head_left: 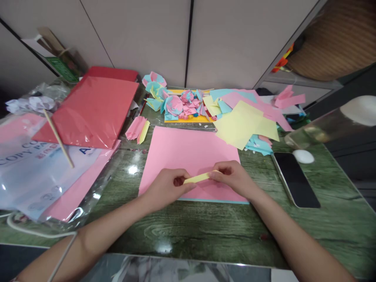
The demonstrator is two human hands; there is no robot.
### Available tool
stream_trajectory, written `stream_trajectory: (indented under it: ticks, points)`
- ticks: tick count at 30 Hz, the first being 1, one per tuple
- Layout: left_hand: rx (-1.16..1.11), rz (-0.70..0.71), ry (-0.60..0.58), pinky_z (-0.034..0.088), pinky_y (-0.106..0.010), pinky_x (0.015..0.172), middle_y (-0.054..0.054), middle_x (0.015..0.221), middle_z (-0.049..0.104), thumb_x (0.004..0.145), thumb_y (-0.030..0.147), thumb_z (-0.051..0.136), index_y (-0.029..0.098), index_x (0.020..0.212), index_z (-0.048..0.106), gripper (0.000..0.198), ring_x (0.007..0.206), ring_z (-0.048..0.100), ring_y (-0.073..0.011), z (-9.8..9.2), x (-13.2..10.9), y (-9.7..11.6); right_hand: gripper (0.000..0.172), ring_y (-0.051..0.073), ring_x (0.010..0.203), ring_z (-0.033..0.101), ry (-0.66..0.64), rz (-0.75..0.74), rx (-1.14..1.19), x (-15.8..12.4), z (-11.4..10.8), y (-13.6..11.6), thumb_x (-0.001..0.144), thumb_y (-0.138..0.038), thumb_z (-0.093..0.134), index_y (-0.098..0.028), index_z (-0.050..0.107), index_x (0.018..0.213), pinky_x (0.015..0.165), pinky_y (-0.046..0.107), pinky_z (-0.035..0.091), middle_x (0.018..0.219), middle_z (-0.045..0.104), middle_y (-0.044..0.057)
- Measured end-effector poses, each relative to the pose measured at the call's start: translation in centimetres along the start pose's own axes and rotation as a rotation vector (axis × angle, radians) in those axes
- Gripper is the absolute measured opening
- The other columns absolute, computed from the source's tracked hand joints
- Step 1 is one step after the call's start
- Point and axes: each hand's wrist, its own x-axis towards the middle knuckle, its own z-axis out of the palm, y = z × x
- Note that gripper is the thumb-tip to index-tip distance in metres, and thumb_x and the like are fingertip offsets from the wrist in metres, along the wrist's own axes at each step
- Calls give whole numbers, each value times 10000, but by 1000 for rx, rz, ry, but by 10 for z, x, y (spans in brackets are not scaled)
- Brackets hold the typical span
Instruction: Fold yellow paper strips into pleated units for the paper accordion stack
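A narrow folded strip of yellow paper [200, 178] is pinched at both ends. My left hand [167, 188] grips its left end with curled fingers, and my right hand [233, 179] grips its right end. Both hands rest over a large pink sheet [188, 150] that lies flat on the green wood-grain table [205, 231]. Beyond the sheet sit several folded pink-and-blue paper flowers [173, 102].
A loose pile of yellow, pink and blue paper squares [245, 123] lies at the back right. A dark phone [295, 178] lies at the right. Red sheets in plastic [94, 107], a copy-paper pack [32, 164] and a wooden stick [58, 139] fill the left.
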Motion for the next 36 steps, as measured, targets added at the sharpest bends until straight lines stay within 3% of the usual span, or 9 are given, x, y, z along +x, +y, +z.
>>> stream_trajectory:
  ticks: [3,11,19,24,27,33,36]
  points:
    - [-75,-18,-2,366,-199,549,15,608,593,778,335,583,143,681,618,218,574,499,-90,1,1,-1,300,92,533,427,11,-8,-1,0,2,-2,740,-429,585,-156,589,616,510,229,324,541,513,-21]
    - [-321,-99,-165,454,-207,524,-32,642,675,746,360,615,133,699,646,234,548,593,-105,-4,6,-5,307,92,528,468,-59,-5,85,3,-3,-1,718,-450,609,-159,606,617,523,227,358,536,543,-18]
    - [-354,-117,-85,454,-190,550,-35,689,694,774,318,587,131,743,654,201,566,595,-85,-3,7,-4,291,87,532,454,35,-28,101,3,-13,0,711,-417,624,-161,586,577,526,228,351,545,537,-16]
    - [-406,-96,-160,457,-207,545,-33,640,676,807,375,532,128,790,624,263,546,598,-96,-4,7,-6,287,92,543,466,42,-51,121,5,-13,2,721,-422,610,-167,579,590,553,235,372,552,533,-15]
    - [-393,-78,-190,446,-208,534,-34,619,661,811,393,520,125,804,612,283,525,577,-96,-6,8,-6,292,100,559,478,44,-52,108,5,-13,3,730,-431,592,-170,574,601,571,243,383,565,537,-11]
    - [-246,-46,-117,426,-214,581,-5,671,623,788,363,550,144,814,586,223,602,552,-104,-2,5,-3,288,97,550,435,84,-49,-15,4,-1,0,750,-419,569,-167,564,611,520,230,336,568,519,-19]
    - [-125,-36,-95,351,-197,513,29,554,533,807,378,514,144,691,567,267,526,485,-93,2,2,-2,253,102,571,434,78,-73,-83,3,8,-3,760,-382,561,-164,586,634,532,231,330,581,529,-16]
